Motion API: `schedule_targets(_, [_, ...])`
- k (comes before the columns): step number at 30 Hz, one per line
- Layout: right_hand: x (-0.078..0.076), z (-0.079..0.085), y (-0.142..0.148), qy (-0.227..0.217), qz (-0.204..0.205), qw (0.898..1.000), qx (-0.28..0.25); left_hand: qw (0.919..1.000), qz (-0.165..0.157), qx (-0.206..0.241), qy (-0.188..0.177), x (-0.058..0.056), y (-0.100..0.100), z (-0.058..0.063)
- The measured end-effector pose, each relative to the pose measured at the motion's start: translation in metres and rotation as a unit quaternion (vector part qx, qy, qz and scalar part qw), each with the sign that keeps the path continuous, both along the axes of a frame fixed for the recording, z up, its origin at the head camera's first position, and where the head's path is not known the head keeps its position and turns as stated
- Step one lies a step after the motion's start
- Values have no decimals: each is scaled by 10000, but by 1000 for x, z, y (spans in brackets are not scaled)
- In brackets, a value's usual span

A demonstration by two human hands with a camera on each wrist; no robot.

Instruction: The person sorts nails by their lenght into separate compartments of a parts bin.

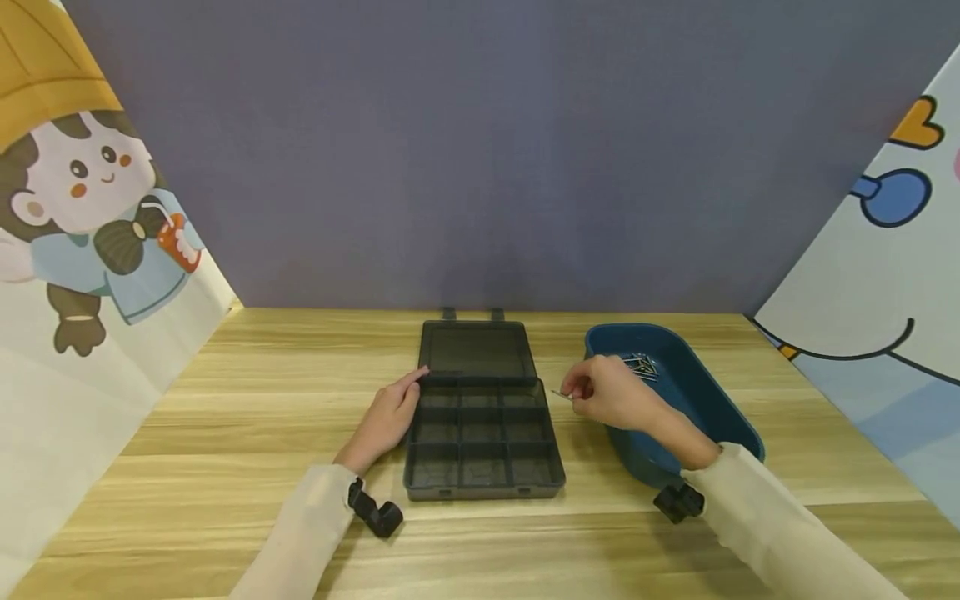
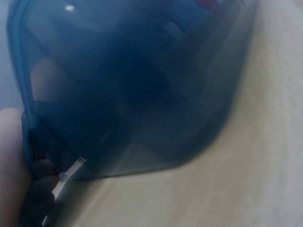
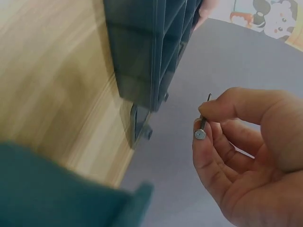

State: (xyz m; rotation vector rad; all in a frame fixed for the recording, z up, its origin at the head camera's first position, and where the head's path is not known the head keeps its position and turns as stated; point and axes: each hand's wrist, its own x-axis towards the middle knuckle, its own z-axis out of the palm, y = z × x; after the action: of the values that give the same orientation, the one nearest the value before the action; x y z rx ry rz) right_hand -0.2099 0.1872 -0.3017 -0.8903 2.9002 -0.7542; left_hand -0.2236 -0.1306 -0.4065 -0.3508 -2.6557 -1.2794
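Note:
A dark translucent compartment box [image 1: 483, 445] lies on the table with its lid [image 1: 480, 350] folded back away from me. My left hand [image 1: 387, 417] rests against the box's left side, a finger extended to the hinge line. The box wall [image 2: 156, 109] fills much of the left wrist view and partly hides that hand [image 2: 12, 165]. Between thumb and forefinger my right hand [image 1: 611, 392] pinches a small metal nail [image 3: 202, 124], its round flat head toward the right wrist camera. That hand is between the box and a blue bin [image 1: 701, 400], partly over the bin's near-left rim.
Several loose metal nails [image 1: 643, 367] lie at the far-left end inside the bin. The wooden table [image 1: 300, 350] ends at a grey-purple panel [image 1: 480, 158] behind the box. Printed cartoon sheets [image 1: 112, 208] stand at both sides.

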Motion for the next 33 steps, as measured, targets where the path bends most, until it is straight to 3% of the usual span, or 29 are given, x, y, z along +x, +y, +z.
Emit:
schedule_targets(7, [-1, -9, -17, 29, 207, 9998, 43, 9999, -15, 45, 97, 0, -1, -2])
schedule_targets(16, [-3, -17, -35, -259, 404, 9988, 34, 9998, -59, 153, 146, 1, 1, -1])
schedule_targets(33, [-6, -31, -49, 33, 518, 9984, 202, 9999, -26, 79, 119, 0, 0, -3])
